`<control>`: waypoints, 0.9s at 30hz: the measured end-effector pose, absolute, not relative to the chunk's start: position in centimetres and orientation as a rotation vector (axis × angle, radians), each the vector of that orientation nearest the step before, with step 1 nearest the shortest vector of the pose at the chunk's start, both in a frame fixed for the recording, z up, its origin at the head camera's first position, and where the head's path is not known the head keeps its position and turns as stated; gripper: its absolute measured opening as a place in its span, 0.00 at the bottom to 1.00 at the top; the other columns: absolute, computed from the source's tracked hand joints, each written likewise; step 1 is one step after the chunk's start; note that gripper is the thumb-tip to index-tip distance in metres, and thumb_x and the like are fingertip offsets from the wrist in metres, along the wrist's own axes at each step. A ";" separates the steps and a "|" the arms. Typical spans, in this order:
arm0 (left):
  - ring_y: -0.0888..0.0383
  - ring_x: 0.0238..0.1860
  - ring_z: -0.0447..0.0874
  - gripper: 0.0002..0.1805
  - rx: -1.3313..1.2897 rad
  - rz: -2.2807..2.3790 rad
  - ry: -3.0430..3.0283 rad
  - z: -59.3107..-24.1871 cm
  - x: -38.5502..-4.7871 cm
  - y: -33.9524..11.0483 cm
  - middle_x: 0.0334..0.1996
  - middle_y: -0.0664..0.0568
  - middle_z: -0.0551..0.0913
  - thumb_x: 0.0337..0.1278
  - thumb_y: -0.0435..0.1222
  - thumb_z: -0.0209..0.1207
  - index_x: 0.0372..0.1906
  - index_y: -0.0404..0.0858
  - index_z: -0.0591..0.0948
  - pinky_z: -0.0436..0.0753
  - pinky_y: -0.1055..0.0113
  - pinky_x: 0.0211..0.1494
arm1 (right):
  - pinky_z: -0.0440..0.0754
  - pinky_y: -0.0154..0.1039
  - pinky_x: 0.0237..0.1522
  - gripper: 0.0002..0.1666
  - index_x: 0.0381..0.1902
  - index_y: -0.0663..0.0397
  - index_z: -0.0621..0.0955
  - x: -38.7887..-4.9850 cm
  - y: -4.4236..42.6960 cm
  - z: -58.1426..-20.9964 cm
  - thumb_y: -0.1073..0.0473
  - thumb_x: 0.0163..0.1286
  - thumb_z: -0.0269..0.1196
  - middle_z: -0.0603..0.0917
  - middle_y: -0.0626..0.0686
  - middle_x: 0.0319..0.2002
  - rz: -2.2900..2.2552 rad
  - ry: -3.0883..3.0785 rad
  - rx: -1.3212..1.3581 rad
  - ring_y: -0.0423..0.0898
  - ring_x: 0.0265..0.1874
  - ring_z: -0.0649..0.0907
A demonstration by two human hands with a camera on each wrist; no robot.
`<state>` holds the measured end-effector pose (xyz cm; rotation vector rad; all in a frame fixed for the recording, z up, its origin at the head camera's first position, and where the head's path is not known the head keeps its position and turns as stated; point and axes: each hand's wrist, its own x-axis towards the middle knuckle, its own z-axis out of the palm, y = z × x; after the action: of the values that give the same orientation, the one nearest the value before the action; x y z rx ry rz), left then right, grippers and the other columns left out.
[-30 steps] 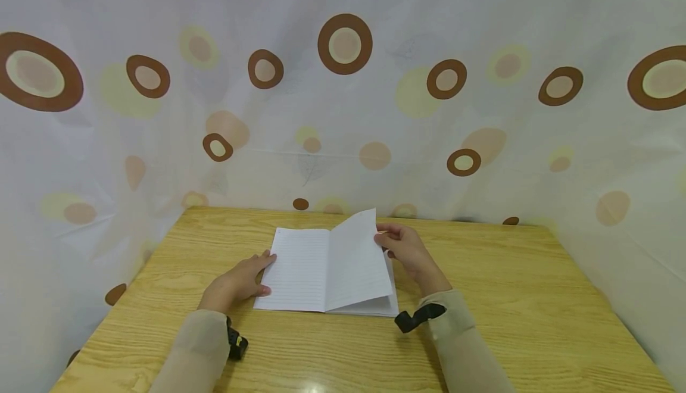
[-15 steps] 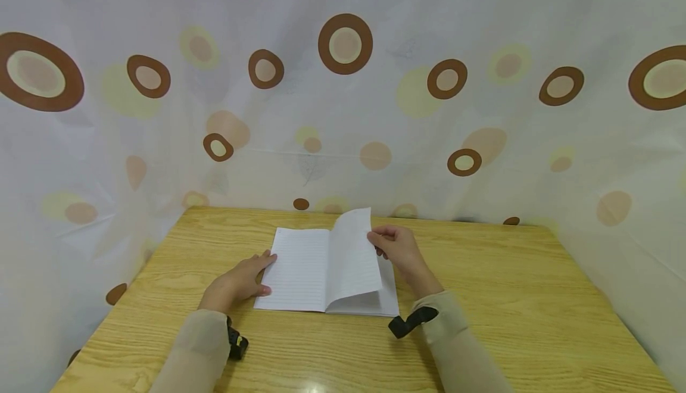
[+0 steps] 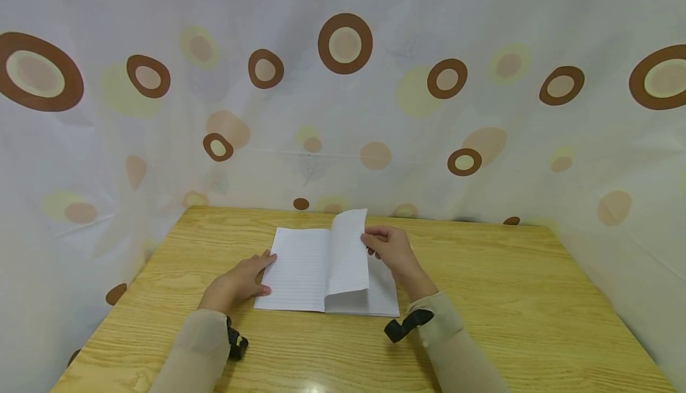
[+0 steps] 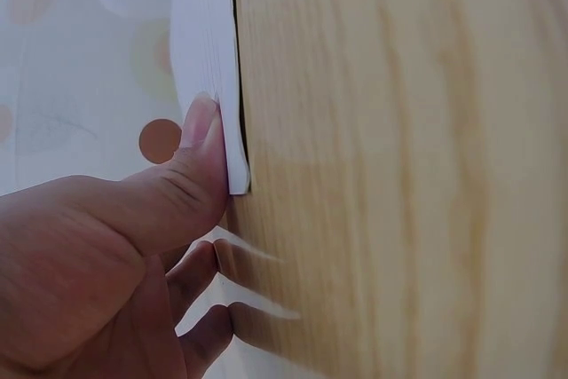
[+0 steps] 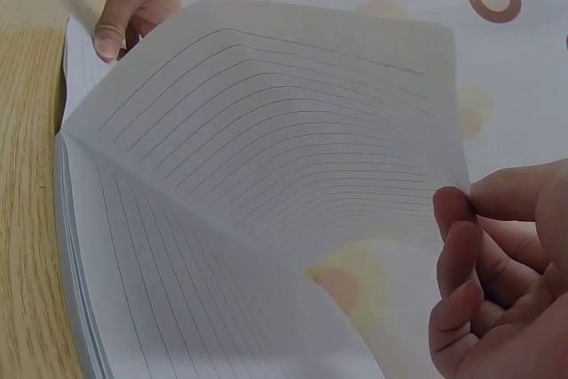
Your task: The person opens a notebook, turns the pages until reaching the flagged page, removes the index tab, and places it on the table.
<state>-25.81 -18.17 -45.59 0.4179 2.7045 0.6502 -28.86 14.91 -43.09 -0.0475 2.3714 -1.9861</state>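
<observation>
An open notebook (image 3: 297,271) with ruled white pages lies on the wooden table. My left hand (image 3: 238,281) rests at its left edge, thumb and a fingertip on the left page. In the left wrist view, the left thumb (image 4: 202,144) presses on the paper's edge while other fingers reach down to the table. At the right side, my right hand (image 3: 395,253) pinches the outer edge of one raised page (image 3: 347,259) between thumb and forefinger. That ruled page (image 5: 293,130) bows upward from the spine in the right wrist view, above the pages beneath it.
The wooden table (image 3: 509,298) extends on both sides of the notebook. Behind it hangs a pale curtain (image 3: 343,113) printed with brown rings and beige spots. A black strap device (image 3: 409,324) sits on the right wrist, and another (image 3: 236,342) on the left.
My right hand has moved left with the pinched page, which now stands more steeply and curls more, uncovering more of the page below. The left hand has stayed in place.
</observation>
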 end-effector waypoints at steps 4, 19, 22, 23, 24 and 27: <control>0.36 0.75 0.47 0.43 0.421 0.645 2.706 -45.6 -25.8 -18.2 0.76 0.38 0.52 0.57 0.36 0.66 0.76 0.35 0.60 0.51 0.40 0.73 | 0.75 0.33 0.31 0.19 0.55 0.66 0.81 -28.6 14.7 -42.8 0.64 0.69 0.64 0.85 0.51 0.33 -1.984 2.336 -0.118 0.53 0.33 0.80; 0.36 0.75 0.47 0.43 0.409 0.623 2.707 -45.6 -25.8 -18.0 0.76 0.38 0.52 0.57 0.37 0.66 0.76 0.35 0.60 0.52 0.40 0.73 | 0.75 0.35 0.29 0.11 0.41 0.65 0.84 -27.9 13.4 -43.0 0.61 0.68 0.67 0.84 0.53 0.27 -1.933 2.333 -0.177 0.45 0.27 0.79; 0.37 0.75 0.47 0.43 0.400 0.618 2.706 -45.6 -25.9 -18.1 0.77 0.39 0.51 0.58 0.37 0.66 0.76 0.36 0.60 0.51 0.40 0.73 | 0.74 0.34 0.28 0.09 0.38 0.64 0.84 -27.9 13.0 -43.2 0.60 0.68 0.67 0.83 0.53 0.25 -1.911 2.350 -0.179 0.45 0.26 0.79; 0.37 0.75 0.47 0.43 0.400 0.616 2.706 -45.6 -25.9 -18.0 0.77 0.39 0.51 0.58 0.37 0.66 0.76 0.36 0.60 0.51 0.40 0.73 | 0.73 0.34 0.27 0.09 0.37 0.63 0.84 -27.8 12.9 -43.2 0.60 0.68 0.66 0.84 0.53 0.25 -1.901 2.356 -0.178 0.45 0.26 0.79; 0.37 0.75 0.47 0.43 0.400 0.613 2.706 -45.6 -25.9 -18.0 0.77 0.39 0.51 0.58 0.38 0.66 0.76 0.36 0.60 0.51 0.40 0.73 | 0.73 0.34 0.27 0.09 0.37 0.62 0.84 -27.8 12.8 -43.3 0.60 0.68 0.66 0.84 0.53 0.25 -1.891 2.359 -0.175 0.46 0.26 0.79; 0.36 0.75 0.47 0.43 0.400 0.614 2.706 -45.6 -25.9 -18.1 0.77 0.38 0.52 0.57 0.38 0.66 0.76 0.36 0.61 0.51 0.40 0.73 | 0.73 0.34 0.27 0.08 0.36 0.60 0.85 -27.8 12.5 -43.7 0.59 0.68 0.66 0.84 0.53 0.25 -1.864 2.365 -0.175 0.47 0.27 0.79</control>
<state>-25.87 -18.06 -45.60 0.4003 2.7060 0.6138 -27.79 12.51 -43.72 -0.1746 2.3646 -1.8643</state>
